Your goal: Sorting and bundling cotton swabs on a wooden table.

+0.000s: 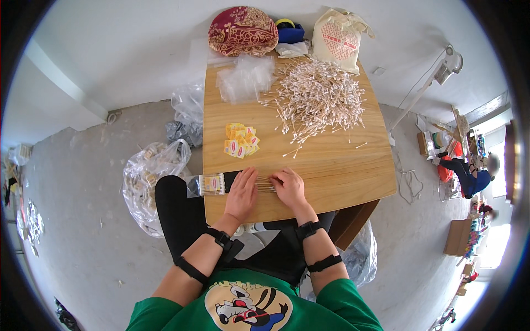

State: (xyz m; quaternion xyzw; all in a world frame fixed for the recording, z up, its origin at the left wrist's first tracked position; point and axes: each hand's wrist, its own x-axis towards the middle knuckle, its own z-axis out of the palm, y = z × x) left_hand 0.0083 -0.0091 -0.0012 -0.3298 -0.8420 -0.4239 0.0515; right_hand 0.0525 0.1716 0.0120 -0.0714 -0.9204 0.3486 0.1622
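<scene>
Near the front edge of the table, a row of cotton swabs (266,185) lies between my hands. My left hand (243,192) rests over its left end, fingers stretched out and lying flat. At the other end my right hand (288,187) has its fingers curled round the swab ends; its fingertips are partly hidden. Left of my left hand is a black flat piece (232,180), partly covered. Beside it a clear bag of cotton swabs (212,184) with a yellow label lies at the table's left edge. Small yellow label cards (241,140) are heaped farther back.
A big pile of loose cotton swabs (323,94) covers the back right of the wooden table (331,165). Empty clear bags (245,80) lie back left. Behind stand a patterned red cushion (243,31) and a cloth drawstring bag (338,39). A filled plastic sack (152,179) sits on the floor.
</scene>
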